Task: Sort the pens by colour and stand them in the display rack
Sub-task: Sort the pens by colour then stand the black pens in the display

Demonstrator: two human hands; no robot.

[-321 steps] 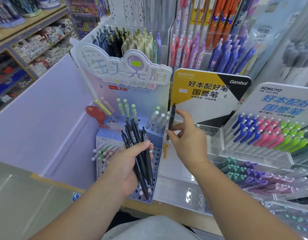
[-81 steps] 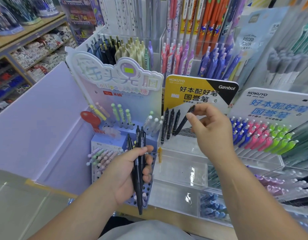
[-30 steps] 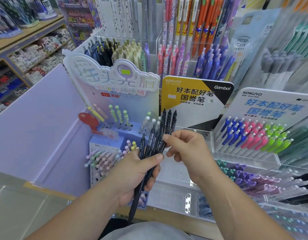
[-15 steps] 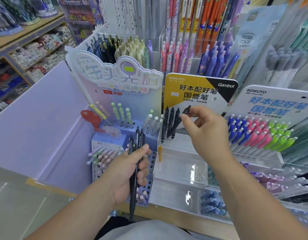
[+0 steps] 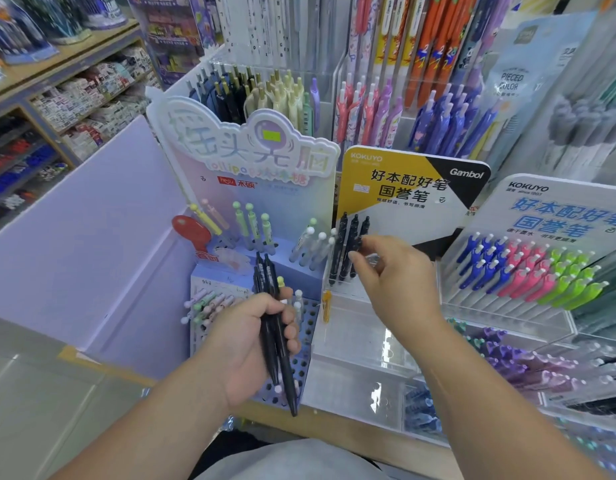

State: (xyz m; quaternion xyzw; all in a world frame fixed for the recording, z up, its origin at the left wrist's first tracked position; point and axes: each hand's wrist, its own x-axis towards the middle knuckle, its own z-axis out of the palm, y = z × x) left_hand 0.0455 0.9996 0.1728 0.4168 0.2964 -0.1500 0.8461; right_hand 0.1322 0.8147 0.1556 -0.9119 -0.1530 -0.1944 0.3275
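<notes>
Now our left hand (image 5: 245, 344) grips a pen bundle (image 5: 273, 327), seemingly three black ones; our right hand (image 5: 396, 282) pinches the rightmost of three standing pens (image 5: 348, 247) at the left edge of the clear rack (image 5: 362, 329).

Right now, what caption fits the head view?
Right hand pinches a black pen at the clear rack; left hand grips spare black pens.

On my feed, the clear rack (image 5: 355, 327) stands open to the right of three standing black pens (image 5: 349, 251). The lavender pen stand (image 5: 299, 271) hems its left side, the tier of coloured pens (image 5: 528, 271) its right, the yellow card (image 5: 386, 188) closes off the back.
</notes>
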